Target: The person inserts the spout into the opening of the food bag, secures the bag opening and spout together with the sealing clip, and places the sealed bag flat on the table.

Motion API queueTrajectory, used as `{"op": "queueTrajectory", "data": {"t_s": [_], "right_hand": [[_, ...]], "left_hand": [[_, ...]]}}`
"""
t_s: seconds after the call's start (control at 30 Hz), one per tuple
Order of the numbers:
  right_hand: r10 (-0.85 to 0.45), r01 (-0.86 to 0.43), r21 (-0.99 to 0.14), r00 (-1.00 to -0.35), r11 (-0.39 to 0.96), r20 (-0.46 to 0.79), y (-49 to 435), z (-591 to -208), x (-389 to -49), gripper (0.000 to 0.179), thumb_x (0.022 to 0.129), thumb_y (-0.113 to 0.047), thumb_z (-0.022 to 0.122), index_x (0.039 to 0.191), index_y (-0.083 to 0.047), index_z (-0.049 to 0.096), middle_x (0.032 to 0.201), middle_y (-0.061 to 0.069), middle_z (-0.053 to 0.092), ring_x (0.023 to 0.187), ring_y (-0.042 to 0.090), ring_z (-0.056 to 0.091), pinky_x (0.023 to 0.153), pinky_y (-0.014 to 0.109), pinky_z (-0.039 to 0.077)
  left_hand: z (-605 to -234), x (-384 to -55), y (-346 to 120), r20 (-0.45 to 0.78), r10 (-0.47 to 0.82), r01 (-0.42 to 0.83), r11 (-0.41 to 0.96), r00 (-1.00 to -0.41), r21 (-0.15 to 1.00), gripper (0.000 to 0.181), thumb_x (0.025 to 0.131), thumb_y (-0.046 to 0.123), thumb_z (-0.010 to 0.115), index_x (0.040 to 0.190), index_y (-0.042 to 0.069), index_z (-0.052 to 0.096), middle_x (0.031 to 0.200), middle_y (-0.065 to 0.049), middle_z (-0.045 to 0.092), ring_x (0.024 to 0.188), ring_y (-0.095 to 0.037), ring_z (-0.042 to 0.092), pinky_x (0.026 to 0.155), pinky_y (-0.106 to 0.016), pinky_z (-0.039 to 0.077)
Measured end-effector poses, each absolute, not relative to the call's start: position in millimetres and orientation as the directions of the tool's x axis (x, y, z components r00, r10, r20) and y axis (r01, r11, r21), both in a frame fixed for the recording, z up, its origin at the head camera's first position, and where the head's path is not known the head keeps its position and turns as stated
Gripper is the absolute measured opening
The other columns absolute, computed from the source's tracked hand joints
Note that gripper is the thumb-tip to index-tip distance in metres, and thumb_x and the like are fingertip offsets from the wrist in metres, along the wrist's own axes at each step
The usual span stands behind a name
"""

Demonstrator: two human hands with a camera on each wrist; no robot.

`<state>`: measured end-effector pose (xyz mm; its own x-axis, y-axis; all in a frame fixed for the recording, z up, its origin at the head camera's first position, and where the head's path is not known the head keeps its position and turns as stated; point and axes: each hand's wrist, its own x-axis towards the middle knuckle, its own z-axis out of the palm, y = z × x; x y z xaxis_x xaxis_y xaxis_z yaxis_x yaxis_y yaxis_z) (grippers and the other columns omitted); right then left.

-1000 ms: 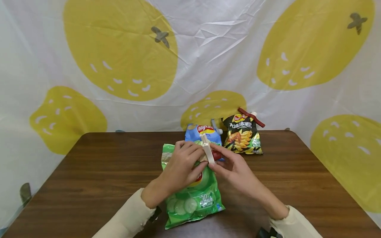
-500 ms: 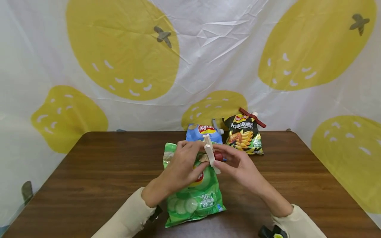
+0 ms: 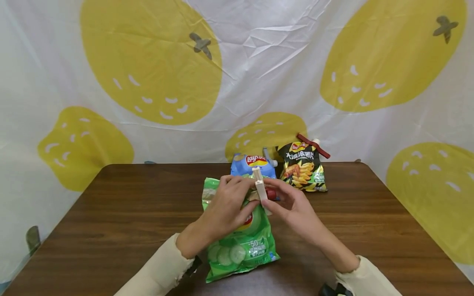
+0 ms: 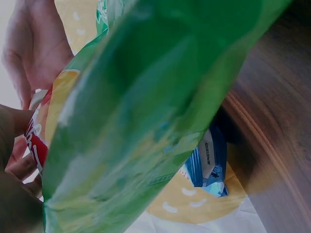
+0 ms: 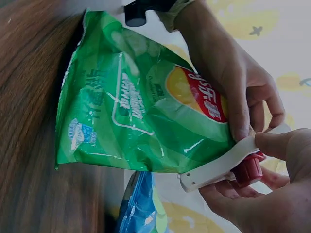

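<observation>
A green bag of Lay's potato chips [image 3: 242, 246] stands upright on the table, its top gathered under my left hand [image 3: 226, 205]. That hand's fingers and thumb grip the bag's top edge. My right hand [image 3: 296, 211] pinches a white bag clip [image 5: 214, 170] with a red screw cap [image 5: 249, 171] on its side. In the right wrist view the clip lies along the bag's top edge, right beside the left fingers. The left wrist view is mostly filled by the bag's side [image 4: 141, 116], with both hands at its left margin.
Behind the green bag stands a blue Lay's bag [image 3: 255, 162] with a grey clip at its top. To its right is a black chip bag [image 3: 301, 168] bearing a dark red clip [image 3: 312, 145]. A lemon-print cloth [image 3: 259, 82] hangs behind the wooden table [image 3: 129, 213].
The right hand and the white clip shifted slightly right, then a little back to the left. The clip's angle has changed a little. The left hand keeps its grip on the green bag.
</observation>
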<state>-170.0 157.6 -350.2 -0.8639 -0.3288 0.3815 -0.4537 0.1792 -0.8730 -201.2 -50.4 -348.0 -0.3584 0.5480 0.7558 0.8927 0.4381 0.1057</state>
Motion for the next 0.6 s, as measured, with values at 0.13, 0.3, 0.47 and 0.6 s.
{"op": "queueTrajectory", "data": {"t_s": [0.13,0.3,0.47,0.6], "right_hand": [[-0.336,-0.459,-0.875,-0.857,0.153,0.39,158.4,-352.4,-171.5,0.044,0.098,-0.007,0.061,0.141,-0.008,0.052,0.126,0.014,0.062,0.109,0.02,0.064,0.085,0.029,0.054],[-0.329,-0.495,-0.849,-0.845,0.186,0.421,155.0,-356.1,-169.6,0.044,0.102,-0.008,0.055,0.145,-0.004,0.047,0.126,0.016,0.061,0.112,0.02,0.061,0.089,0.026,0.051],[-0.281,-0.515,-0.8,-0.852,0.307,0.441,148.3,-360.0,-164.7,0.044,0.105,-0.01,0.049,0.147,0.001,0.044,0.139,0.017,0.056,0.127,0.025,0.053,0.099,0.023,0.045],[-0.244,-0.53,-0.766,-0.848,0.364,0.471,142.4,-361.6,-161.9,0.044,0.105,-0.01,0.048,0.147,0.001,0.044,0.146,0.016,0.05,0.134,0.027,0.046,0.107,0.03,0.039]], "left_hand": [[-348.5,-201.2,-50.4,0.747,0.553,0.891,0.439,-0.37,0.117,0.03,0.09,0.02,0.075,0.115,0.009,0.06,0.106,0.001,0.071,0.102,-0.017,0.06,0.093,-0.043,0.038],[-349.9,-202.2,-49.4,0.752,0.546,0.889,0.444,-0.37,0.115,0.024,0.09,0.02,0.074,0.109,0.012,0.062,0.102,0.003,0.069,0.1,-0.016,0.06,0.092,-0.041,0.038],[-353.0,-202.7,-48.0,0.769,0.54,0.881,0.47,-0.342,0.061,0.021,0.089,0.021,0.075,0.103,0.012,0.062,0.093,0.004,0.068,0.094,-0.016,0.059,0.089,-0.041,0.04],[-353.8,-202.4,-47.1,0.781,0.529,0.877,0.479,-0.333,0.049,0.019,0.089,0.021,0.073,0.1,0.012,0.061,0.088,0.004,0.066,0.092,-0.016,0.058,0.088,-0.041,0.04]]}}
